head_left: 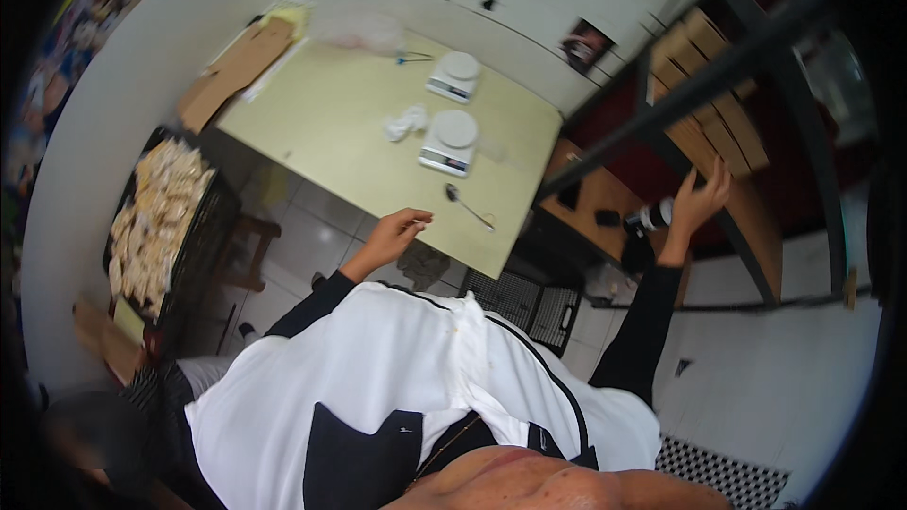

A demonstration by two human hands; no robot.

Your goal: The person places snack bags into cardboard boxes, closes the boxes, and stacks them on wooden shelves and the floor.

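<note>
My right hand (pixel 701 200) is raised at the shelf on the right, its fingers apart. Its fingertips are by the shelf's edge and the small brown cardboard boxes (pixel 735 137); whether they touch is unclear. My left hand (pixel 389 240) hovers at the near edge of the pale green table (pixel 331 113), fingers bent together. A tiny pale spot shows at its fingertips, too small to name. To its right on the table lies a metal spoon (pixel 470 207). Beyond are two white kitchen scales (pixel 448 159), one behind the other, and a crumpled white plastic bag (pixel 406 123).
A black crate (pixel 189 255) of small pale packets stands left, beside a wooden stool (pixel 251 253). Flattened cardboard (pixel 236 76) and blue-handled scissors (pixel 414 59) lie on the table. A dark-capped person (pixel 99 430) is at lower left. A dark-framed shelf (pixel 661 113) rises right.
</note>
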